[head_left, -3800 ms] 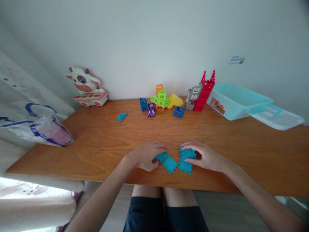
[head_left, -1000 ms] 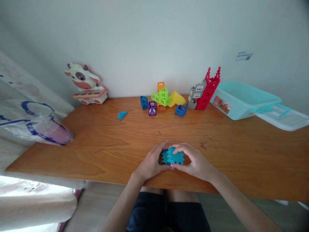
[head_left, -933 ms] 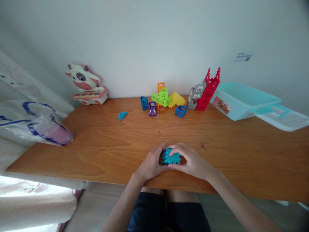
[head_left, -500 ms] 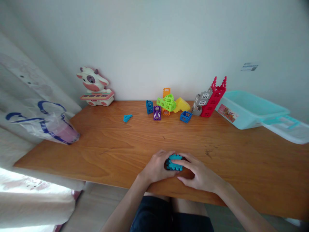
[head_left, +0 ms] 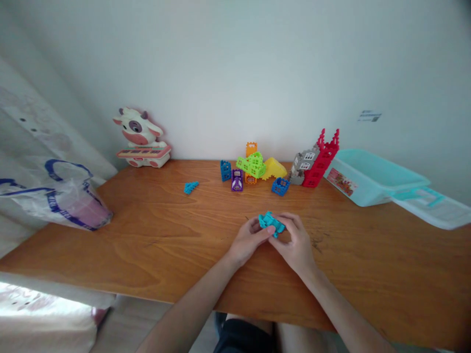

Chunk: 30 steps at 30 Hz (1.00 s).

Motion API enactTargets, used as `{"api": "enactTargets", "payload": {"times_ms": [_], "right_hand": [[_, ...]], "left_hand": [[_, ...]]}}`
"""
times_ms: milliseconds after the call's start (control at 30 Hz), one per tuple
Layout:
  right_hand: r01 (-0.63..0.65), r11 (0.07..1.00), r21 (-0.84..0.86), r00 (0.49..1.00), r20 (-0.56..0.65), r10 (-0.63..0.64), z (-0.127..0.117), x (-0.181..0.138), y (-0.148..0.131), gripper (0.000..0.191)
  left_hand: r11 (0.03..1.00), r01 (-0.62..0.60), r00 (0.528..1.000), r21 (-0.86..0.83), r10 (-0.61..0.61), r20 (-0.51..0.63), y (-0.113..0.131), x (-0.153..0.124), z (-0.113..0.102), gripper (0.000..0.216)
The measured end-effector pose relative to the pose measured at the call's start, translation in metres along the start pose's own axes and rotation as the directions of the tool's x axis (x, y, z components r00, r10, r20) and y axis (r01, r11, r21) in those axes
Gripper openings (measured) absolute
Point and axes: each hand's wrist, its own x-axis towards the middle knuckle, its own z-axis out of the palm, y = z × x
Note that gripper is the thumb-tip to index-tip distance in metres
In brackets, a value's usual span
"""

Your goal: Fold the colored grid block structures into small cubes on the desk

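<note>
Both of my hands meet over the middle of the wooden table and hold a small teal block assembly made of notched square pieces. My left hand pinches it from the left with closed fingers. My right hand wraps its fingers round the right side. The assembly sits just above the tabletop, tilted, partly hidden by my fingers.
Along the wall stand coloured block buildings: green and orange, a yellow piece, grey and red towers, small blue cubes, a purple car. A loose teal piece, cow toy, teal bin, lid and plastic bag.
The flat teal pieces have been joined into one small block. My hands have carried it away from the near edge toward the table's middle, and the camera has tipped up.
</note>
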Motion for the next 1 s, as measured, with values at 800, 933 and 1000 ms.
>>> {"api": "enactTargets", "payload": {"times_ms": [800, 933, 1000], "right_hand": [[-0.085, 0.958, 0.273, 0.908, 0.417, -0.038, 0.014, 0.011, 0.022, 0.057], [-0.036, 0.955, 0.295, 0.911, 0.402, -0.09, 0.014, 0.011, 0.023, 0.066], [-0.006, 0.953, 0.302, 0.91, 0.397, -0.12, 0.014, 0.011, 0.022, 0.066]], "left_hand": [[0.915, 0.402, 0.886, 0.044, -0.4, 0.234, 0.019, 0.013, -0.034, 0.052], [0.922, 0.385, 0.911, -0.036, -0.374, 0.174, 0.018, 0.012, -0.029, 0.051], [0.925, 0.378, 0.915, -0.039, -0.366, 0.168, 0.019, 0.011, -0.027, 0.05]]}}
